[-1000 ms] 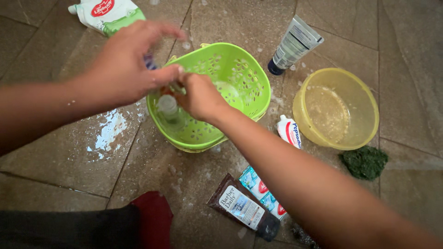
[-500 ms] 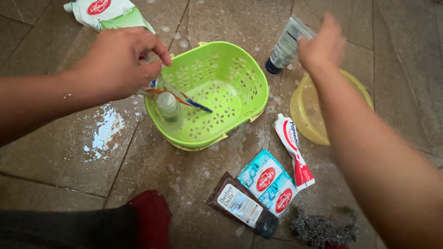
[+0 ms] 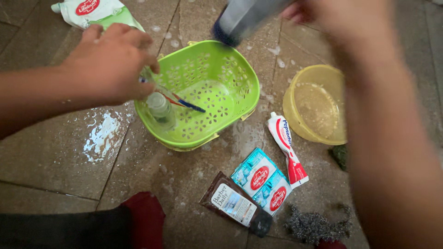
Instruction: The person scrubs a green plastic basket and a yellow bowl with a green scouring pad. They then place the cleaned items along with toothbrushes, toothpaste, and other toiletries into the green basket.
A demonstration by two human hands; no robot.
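My left hand (image 3: 108,64) hovers over the left rim of a green perforated basket (image 3: 230,78) and grips a toothbrush (image 3: 184,102) whose blue end points into the basket. A small clear bottle (image 3: 160,107) stands inside the basket just under that hand. Blurred by motion, my right hand (image 3: 341,18) holds a grey tube with a dark blue cap (image 3: 240,20) in the air above the basket's far rim.
On the wet stone floor lie a yellow bowl (image 3: 318,108), a white and red toothpaste tube (image 3: 287,147), two blue soap packets (image 3: 260,177), a brown sachet (image 3: 233,203), a steel scrubber (image 3: 314,223) and a white and green pouch (image 3: 94,11).
My right hand left the basket, reached to the grey tube beside the yellow bowl and lifted it over the basket. My left hand stayed at the basket's left rim with the toothbrush.
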